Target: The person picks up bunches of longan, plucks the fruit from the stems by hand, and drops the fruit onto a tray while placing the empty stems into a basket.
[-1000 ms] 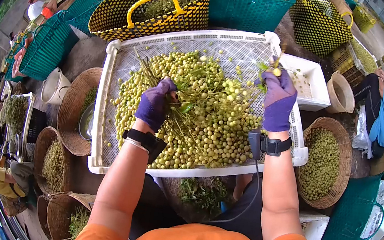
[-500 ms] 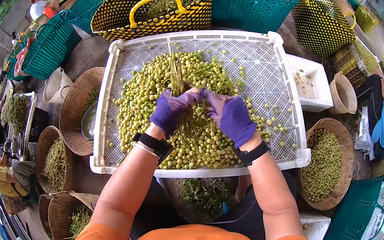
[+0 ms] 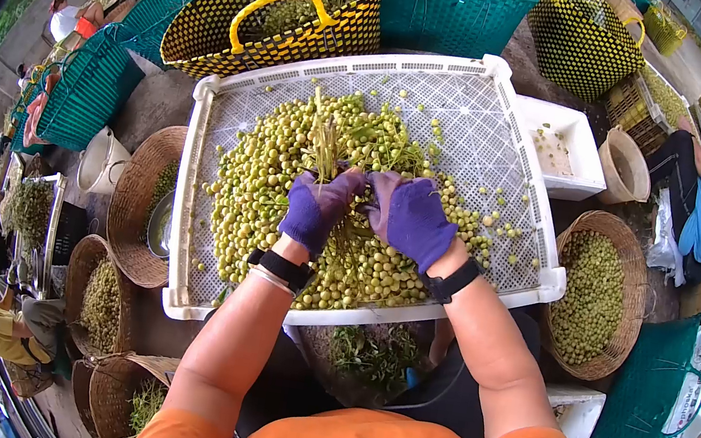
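Note:
A white mesh tray (image 3: pixel 183 194) holds a wide heap of small round green-yellow fruits (image 3: pixel 258 183), with thin stems mixed in. In a purple glove, my left hand (image 3: pixel 316 209) closes round a bunch of thin stems (image 3: pixel 323 147); their ends stick up above the fist and strands hang below it. My right hand (image 3: pixel 414 219), gloved alike, is beside it with bent fingers pressed together at the bunch. Whatever those fingertips pinch is hidden. Both hands are over the middle of the heap.
Wicker baskets of fruit stand at the right (image 3: pixel 597 297) and left (image 3: pixel 101 300). Beyond the tray are a yellow-black woven basket (image 3: pixel 276 18) and a teal basket (image 3: pixel 453 17). A white box (image 3: pixel 560 151) sits at its right. People sit on both sides.
My hands stay together at the stem bunch. My right hand has turned slightly and shifted a little left, its fingers lower. The view has moved slightly.

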Motion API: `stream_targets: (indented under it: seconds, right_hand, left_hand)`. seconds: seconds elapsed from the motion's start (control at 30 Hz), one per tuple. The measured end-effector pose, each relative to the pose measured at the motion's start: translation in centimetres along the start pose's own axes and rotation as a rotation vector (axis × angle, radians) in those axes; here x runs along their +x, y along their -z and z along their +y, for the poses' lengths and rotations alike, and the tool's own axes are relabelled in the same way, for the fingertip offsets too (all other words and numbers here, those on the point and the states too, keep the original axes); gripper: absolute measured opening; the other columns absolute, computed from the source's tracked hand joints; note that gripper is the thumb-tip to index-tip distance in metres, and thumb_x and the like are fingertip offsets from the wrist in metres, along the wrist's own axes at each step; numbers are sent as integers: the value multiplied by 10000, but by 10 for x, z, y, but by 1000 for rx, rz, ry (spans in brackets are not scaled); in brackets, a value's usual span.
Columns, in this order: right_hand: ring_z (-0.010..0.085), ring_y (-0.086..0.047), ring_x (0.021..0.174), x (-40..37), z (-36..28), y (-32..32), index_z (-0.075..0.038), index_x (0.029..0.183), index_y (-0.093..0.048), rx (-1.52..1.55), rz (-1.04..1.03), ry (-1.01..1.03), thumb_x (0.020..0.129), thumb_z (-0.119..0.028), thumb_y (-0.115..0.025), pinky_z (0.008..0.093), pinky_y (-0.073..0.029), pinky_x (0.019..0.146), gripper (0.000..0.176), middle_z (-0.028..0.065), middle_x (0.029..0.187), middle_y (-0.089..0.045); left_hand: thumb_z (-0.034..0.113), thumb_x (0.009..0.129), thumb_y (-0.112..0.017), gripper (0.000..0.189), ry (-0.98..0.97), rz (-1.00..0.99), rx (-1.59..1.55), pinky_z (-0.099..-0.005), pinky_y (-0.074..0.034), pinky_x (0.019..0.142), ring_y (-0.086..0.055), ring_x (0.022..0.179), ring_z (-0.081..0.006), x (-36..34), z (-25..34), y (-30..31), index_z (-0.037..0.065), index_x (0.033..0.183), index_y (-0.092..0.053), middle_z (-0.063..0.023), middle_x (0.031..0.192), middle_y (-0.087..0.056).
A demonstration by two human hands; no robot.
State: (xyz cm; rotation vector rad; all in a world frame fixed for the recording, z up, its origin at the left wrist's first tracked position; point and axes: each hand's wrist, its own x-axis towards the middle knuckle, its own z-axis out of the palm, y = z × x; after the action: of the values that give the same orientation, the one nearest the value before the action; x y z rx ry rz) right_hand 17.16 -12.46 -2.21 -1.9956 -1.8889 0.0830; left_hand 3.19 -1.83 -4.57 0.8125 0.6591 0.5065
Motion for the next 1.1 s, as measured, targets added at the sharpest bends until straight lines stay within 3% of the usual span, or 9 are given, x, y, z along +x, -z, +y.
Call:
stream_targets:
  seconds: [0.07, 0.13, 0.43, 0.57, 0.63, 0.67, 0.8, 1.03, 1.1]
  right_hand:
    - [329, -627, 787, -1, -1, 2, -75, 986, -580, -10, 154, 42, 764, -223, -653, 430, -476, 709, 277, 133, 877, -636]
    - [322, -632, 784, -1, -3, 16, -76, 993, -585, -21, 113, 39, 771, -223, -652, 423, -480, 703, 275, 136, 883, -638]
    - [285, -666, 841, 4, 16, 10, -43, 1138, -576, 403, 313, -146, 795, 0, -563, 342, -529, 733, 346, 168, 939, -647]
    - [307, -645, 877, 4, 15, 13, -45, 1155, -579, 520, 308, 93, 781, -12, -595, 352, -517, 754, 376, 182, 989, -648]
    - [307, -638, 896, 3, 16, 9, -27, 1105, -606, 467, 163, 105, 760, -6, -617, 362, -512, 761, 346, 167, 974, -655]
    - [241, -650, 847, 2, 15, 6, -1, 1056, -627, 657, 167, 21, 768, -7, -623, 330, -514, 736, 288, 136, 930, -669]
    - [133, -623, 723, 5, 10, 16, 8, 1025, -646, 1133, 294, -352, 775, -17, -603, 247, -498, 683, 255, 102, 824, -678]
    - [176, -623, 639, 4, 27, 18, -12, 902, -682, 858, 330, -432, 796, -91, -616, 300, -478, 606, 148, 115, 713, -664]
    - [244, -631, 614, 5, 20, 21, -18, 850, -668, 683, 375, -249, 784, -104, -633, 318, -472, 565, 114, 168, 753, -651]
  left_hand:
    - [366, 1005, -189, 560, -90, 68, 382, -300, -368, 969, -581, 987, -215, -8, 9, -7, -36, 1205, -523, -132, 1069, -636]
    - [229, 971, -368, 317, -405, 31, 1637, -267, -454, 787, -609, 752, -164, -20, 22, -12, 67, 1122, -595, -58, 866, -660]
    - [44, 845, -519, 149, -673, 62, 1517, -250, -460, 557, -570, 608, -108, -22, 15, -13, 108, 913, -636, 5, 705, -611]
    - [41, 821, -548, 126, -627, 65, 1381, -251, -462, 549, -569, 596, -118, -21, 14, -11, 101, 896, -629, -2, 704, -610]
    - [151, 913, -440, 191, -541, 73, 1300, -380, -354, 884, -559, 652, -161, -25, 15, -17, 124, 867, -623, -4, 704, -592]
    - [151, 913, -440, 191, -543, 71, 1305, -380, -354, 884, -559, 652, -161, -27, 19, -21, 124, 867, -623, -4, 704, -592]
    - [192, 861, -528, 189, -463, 165, 792, -277, -440, 599, -544, 600, -110, -20, 18, -15, 76, 778, -652, -14, 663, -575]
    - [197, 785, -660, 163, -605, -14, 733, -246, -461, 574, -569, 635, -92, -15, 18, -4, 39, 825, -644, -4, 722, -628]
    - [209, 772, -662, 175, -266, 102, 531, -255, -463, 585, -578, 651, -101, -25, 29, -26, 38, 803, -655, -24, 717, -643]
